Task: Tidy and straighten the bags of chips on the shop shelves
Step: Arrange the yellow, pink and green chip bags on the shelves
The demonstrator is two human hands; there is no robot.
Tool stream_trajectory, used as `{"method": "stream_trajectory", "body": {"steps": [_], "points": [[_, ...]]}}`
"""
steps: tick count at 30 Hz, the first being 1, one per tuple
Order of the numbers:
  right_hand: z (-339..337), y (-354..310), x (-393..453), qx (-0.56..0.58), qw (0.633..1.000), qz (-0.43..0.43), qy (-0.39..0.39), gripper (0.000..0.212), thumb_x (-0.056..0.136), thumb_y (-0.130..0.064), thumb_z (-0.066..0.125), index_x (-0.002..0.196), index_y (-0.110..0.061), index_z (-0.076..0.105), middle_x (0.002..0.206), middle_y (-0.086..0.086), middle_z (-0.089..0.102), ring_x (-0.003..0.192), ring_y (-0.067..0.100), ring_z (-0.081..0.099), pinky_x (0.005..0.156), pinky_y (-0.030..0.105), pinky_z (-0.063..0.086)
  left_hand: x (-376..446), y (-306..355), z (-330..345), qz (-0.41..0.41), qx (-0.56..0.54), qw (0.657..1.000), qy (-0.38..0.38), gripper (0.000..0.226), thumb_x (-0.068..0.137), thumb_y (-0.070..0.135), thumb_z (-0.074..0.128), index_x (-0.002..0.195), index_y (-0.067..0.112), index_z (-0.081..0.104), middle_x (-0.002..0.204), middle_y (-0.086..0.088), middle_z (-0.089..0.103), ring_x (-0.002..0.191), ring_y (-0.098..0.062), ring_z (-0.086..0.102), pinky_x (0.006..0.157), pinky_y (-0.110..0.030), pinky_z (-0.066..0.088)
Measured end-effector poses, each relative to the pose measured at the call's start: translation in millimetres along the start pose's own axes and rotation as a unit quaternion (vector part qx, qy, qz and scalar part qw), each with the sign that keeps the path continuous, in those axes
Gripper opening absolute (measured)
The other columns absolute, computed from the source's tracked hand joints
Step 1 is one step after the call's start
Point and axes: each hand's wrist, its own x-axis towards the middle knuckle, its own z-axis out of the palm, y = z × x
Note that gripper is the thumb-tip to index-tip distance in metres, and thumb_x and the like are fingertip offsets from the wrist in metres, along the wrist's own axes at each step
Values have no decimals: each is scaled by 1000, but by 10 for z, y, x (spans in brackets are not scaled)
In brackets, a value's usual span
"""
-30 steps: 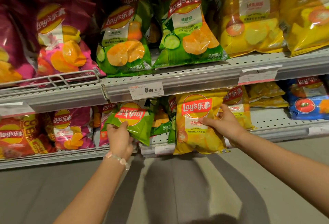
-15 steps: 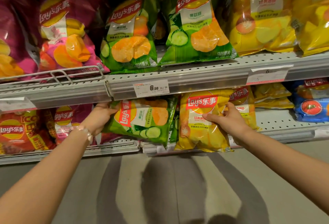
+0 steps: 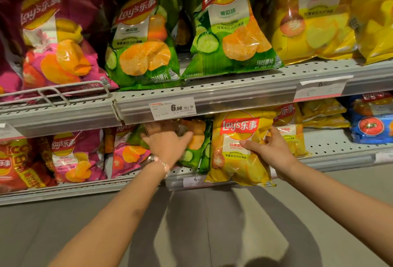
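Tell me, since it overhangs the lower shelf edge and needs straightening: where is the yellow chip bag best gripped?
Probably by its right side edge, from the right, where the right hand already pinches it. The yellow bag stands upright with green bags pressed against its left, so only the right edge and top are free.

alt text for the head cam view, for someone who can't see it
A person's left hand pushes a green chip bag into the lower shelf while the right hand grips a yellow chip bag beside it. More bags fill the upper shelf.
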Motion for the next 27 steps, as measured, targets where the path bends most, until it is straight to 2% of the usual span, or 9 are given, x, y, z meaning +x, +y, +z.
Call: {"method": "stream_trajectory", "body": {"steps": [2, 5, 6, 8, 10, 13, 17, 20, 27], "points": [[-2, 4, 0, 7, 1000, 0, -2, 68, 67, -17, 85, 124, -16, 48, 114, 3, 65, 101, 20, 63, 92, 45, 51, -157, 127, 32, 48, 68, 997, 5, 74, 57, 94, 42, 55, 21, 55, 59, 3, 52, 72, -22, 47, 98, -51, 29], [-1, -9, -7, 8, 1000, -6, -1, 66, 67, -15, 84, 123, -16, 49, 109, -1, 65, 95, 14, 63, 90, 42, 51, -195, 162, 14, 59, 98, 992, -47, 69, 50, 90, 57, 60, 23, 48, 59, 5, 45, 74, -23, 51, 98, -52, 35], [-5, -14, -12, 8, 1000, -7, -2, 65, 67, -15, 84, 122, -16, 49, 106, -3, 65, 92, 11, 62, 89, 41, 51, -135, 145, 15, 74, 98, 992, -41, 63, 56, 83, 64, 68, 21, 53, 67, 3, 51, 84, -26, 58, 97, -52, 39], [-16, -21, -15, 9, 1000, -10, -2, 64, 67, -14, 85, 120, -17, 49, 103, -4, 64, 90, 9, 62, 88, 39, 51, -51, 123, -12, 131, 84, 987, -39, 72, 63, 62, 74, 118, 19, 55, 115, -9, 58, 118, -37, 50, 98, -52, 42], [-33, -22, -23, 10, 1000, -12, -2, 64, 66, -13, 85, 118, -19, 48, 103, -4, 64, 93, 14, 62, 88, 40, 51, 16, 54, -92, 206, 84, 974, -37, 101, 64, 47, 77, 148, 30, 24, 150, -12, 31, 135, -38, 32, 97, -48, 44], [-64, -16, -25, 10, 1000, -20, 2, 63, 66, -13, 85, 115, -22, 47, 100, -9, 63, 96, 16, 62, 86, 38, 51, 142, -93, -235, 259, 159, 951, -53, 92, 68, 36, 74, 145, 37, 26, 144, -9, 43, 124, -34, 47, 83, -38, 51], [-82, 0, -14, 16, 1000, -20, 16, 69, 66, -15, 85, 122, -21, 46, 107, -3, 64, 101, 20, 63, 91, 42, 51, 224, -222, -209, 305, 213, 922, -107, 113, 62, 36, 81, 151, 39, 11, 151, -8, 34, 133, -34, 39, 97, -39, 42], [-74, 11, -9, 28, 999, -20, 16, 70, 66, -14, 85, 122, -21, 44, 102, -7, 63, 95, 15, 63, 87, 39, 52, 213, -276, -77, 298, 156, 929, -152, 101, 55, 63, 81, 140, 29, 38, 139, 1, 52, 124, -22, 52, 86, -26, 41], [-73, 3, -7, 56, 998, -8, 4, 52, 65, -12, 86, 94, -31, 47, 94, -11, 64, 87, 5, 63, 76, 31, 54, 144, -247, 80, 269, 218, 934, -91, 103, 58, 77, 68, 144, 35, 29, 142, -1, 48, 133, -32, 41, 112, -59, 22]]}}
